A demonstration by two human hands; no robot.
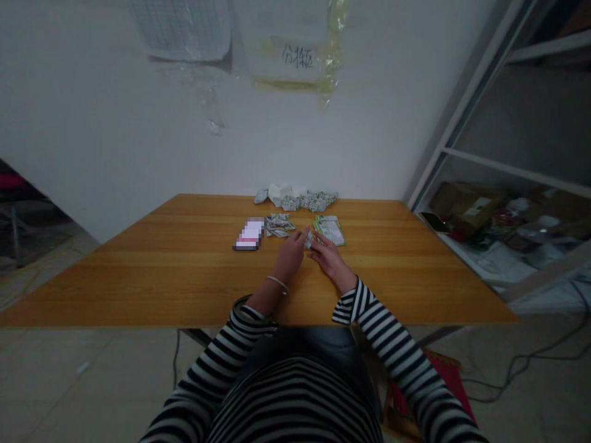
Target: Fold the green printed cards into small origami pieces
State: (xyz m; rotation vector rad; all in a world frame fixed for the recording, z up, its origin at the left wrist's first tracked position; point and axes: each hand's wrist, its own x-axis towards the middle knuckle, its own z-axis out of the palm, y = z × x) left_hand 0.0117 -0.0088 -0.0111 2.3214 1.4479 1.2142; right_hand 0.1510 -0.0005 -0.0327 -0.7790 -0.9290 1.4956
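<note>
Between my two hands, over the middle of the table, is a small pale flat piece like a packet [308,240]; its exact kind is too small to make out. The closed fingers of my left hand [292,253] grip its left side. My right hand [329,256] pinches the same piece from the right with bent fingers. Just behind my left hand lies a loose heap of small printed packets [279,225]. Beyond my right hand, a green and white printed bag [329,229] rests flat on the wood. A phone [250,234] with a lit, blurred-out screen lies left of the heap.
Crumpled white and green-patterned paper or cloth [302,199] lines the table's back edge against the wall. The wooden table [175,271] ends close to my body. A metal shelf [512,172] with boxes stands right, a dark phone [435,223] on its edge. Cables [512,375] cross the floor.
</note>
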